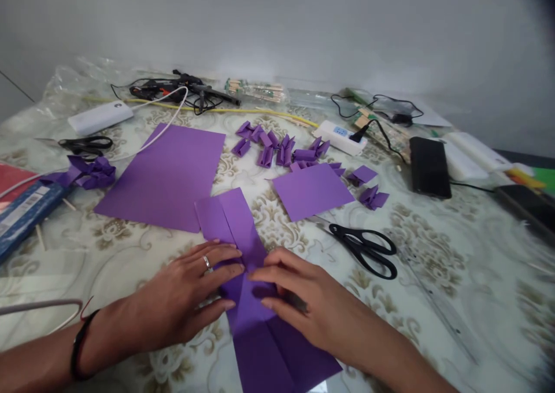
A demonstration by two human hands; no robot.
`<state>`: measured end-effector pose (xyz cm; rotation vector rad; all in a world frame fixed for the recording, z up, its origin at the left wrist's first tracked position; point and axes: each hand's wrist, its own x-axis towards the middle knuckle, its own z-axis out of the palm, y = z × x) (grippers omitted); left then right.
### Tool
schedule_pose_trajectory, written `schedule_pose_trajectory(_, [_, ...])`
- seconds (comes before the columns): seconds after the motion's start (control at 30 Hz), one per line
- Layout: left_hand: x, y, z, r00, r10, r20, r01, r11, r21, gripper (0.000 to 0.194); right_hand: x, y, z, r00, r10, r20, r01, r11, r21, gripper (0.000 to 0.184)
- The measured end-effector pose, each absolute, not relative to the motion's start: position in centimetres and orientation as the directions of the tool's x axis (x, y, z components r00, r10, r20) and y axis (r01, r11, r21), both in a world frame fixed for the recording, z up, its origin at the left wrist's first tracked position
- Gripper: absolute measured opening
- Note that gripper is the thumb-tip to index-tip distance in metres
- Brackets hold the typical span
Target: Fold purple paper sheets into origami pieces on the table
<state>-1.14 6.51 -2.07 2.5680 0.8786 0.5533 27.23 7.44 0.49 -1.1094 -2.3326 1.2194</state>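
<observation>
Purple paper (249, 318) lies near centre on the table (485, 266), a lengthwise line down its middle. Left hand (191, 289): fingers loosely spread, resting flat on the paper. Right hand (312, 300): fingers bent, tips at the middle line; cannot tell whether they pinch an edge. Step, as judged: folding sides to the middle. Next move seems to call for steady left-hand pressure while the right creases. Scissors (344, 235) lie apart, right.

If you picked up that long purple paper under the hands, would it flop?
The long purple paper would probably feel light, since it looks thin. Its flaps, meeting lengthwise along the middle, might spring open. Lying flat, it seems unlikely to roll.
</observation>
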Motion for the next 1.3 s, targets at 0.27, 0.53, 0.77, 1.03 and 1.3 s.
schedule_pose_trajectory(0.27, [-0.6, 6.3, -1.2, 0.731, 0.635, 0.249, 0.473, -0.735, 0.487, 0.044, 27.5, 7.1, 0.2, -0.745, 0.654, -0.128, 0.564, 0.517, -0.643, 0.045])
schedule_pose_trajectory(0.53, [0.1, 4.7, 0.9, 0.862, 0.474, 0.181, 0.336, -0.8, 0.497, 0.079, 27.3, 7.4, 0.6, -0.73, 0.671, -0.13, 0.568, 0.491, -0.66, 0.053])
schedule_pose_trajectory(0.77, [1.1, 3.1, 1.5, 0.757, 0.628, 0.177, 0.461, -0.707, 0.536, 0.059, 27.5, 6.6, 1.4, -0.673, 0.709, -0.211, 0.625, 0.392, -0.675, 0.042])
schedule_pose_trajectory(1.03, [3.1, 0.9, 1.1, 0.591, 0.757, 0.278, 0.67, -0.653, 0.353, 0.047, 29.3, 4.0, 3.2, -0.611, 0.714, -0.342, 0.674, 0.242, -0.698, 0.06])
schedule_pose_trajectory(1.3, [4.7, -0.3, 1.4, 0.63, 0.732, 0.257, 0.656, -0.68, 0.327, 0.03, 30.2, 3.2, 2.6, -0.659, 0.719, -0.22, 0.605, 0.332, -0.724, 0.051])
